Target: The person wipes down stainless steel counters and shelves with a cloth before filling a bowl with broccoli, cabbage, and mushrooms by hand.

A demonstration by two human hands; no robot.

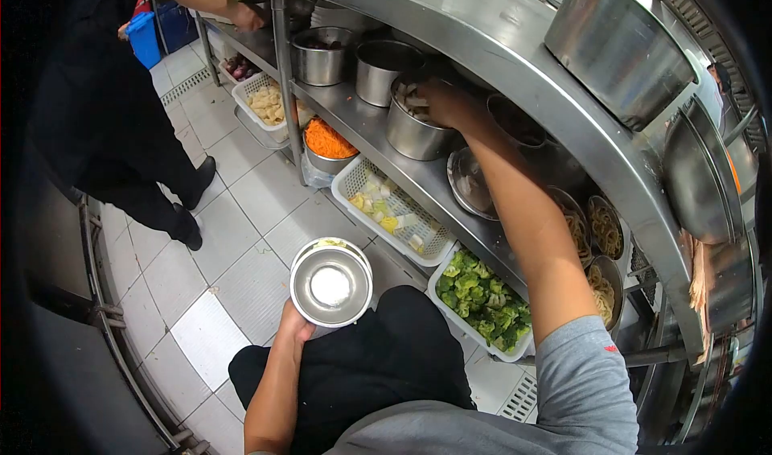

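A small steel bowl (330, 286) is held low over the tiled floor (241, 238) by the left hand (294, 324), fingers closed on its near rim; a white patch shows at the bowl's bottom. The right hand (447, 103) is reached into a steel pot (416, 129) on the middle steel shelf (418, 183); how far its fingers are closed cannot be told, nor whether anything is gripped. Pale pieces are seen inside that pot. Beside it, further steel pots (322, 57) are ranged along the shelf. Below, a basket of broccoli (482, 302), a basket of pale cut vegetables (392, 211) and a bowl of shredded carrot (328, 143) are set. Another person's hand (245, 16) is rested on the shelf far left.
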